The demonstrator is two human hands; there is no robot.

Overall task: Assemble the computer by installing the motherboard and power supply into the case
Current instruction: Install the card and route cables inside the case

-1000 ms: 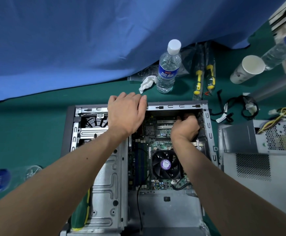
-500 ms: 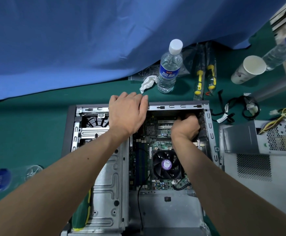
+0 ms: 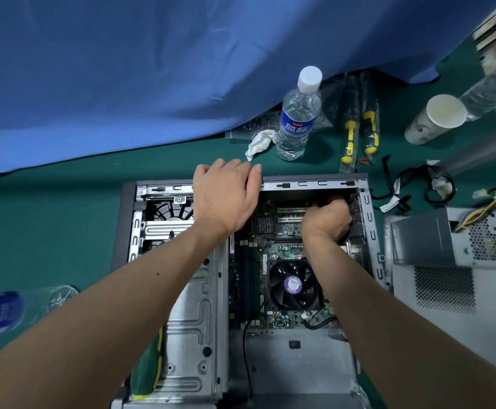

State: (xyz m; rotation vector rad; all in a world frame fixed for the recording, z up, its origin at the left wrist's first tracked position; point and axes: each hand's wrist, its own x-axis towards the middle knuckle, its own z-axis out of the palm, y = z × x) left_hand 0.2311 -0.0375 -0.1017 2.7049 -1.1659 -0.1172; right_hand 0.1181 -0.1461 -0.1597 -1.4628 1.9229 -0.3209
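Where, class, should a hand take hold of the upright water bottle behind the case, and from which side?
Grip the water bottle around its labelled middle, coming from its right or from above: it stands upright, the crumpled tissue lies against its left, and the curtain hangs close behind.

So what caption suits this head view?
Left hand steadies the grey metal computer case while right hand works over the green motherboard.

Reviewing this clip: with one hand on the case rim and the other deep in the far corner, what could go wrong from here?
1. The right hand works curled in the far corner of the case, hiding what it grips; it could scrape the motherboard.
2. The left hand rests on the sheet-metal rim, whose edge may cut.
3. The water bottle stands just beyond the open case; a knock might tip it inward.
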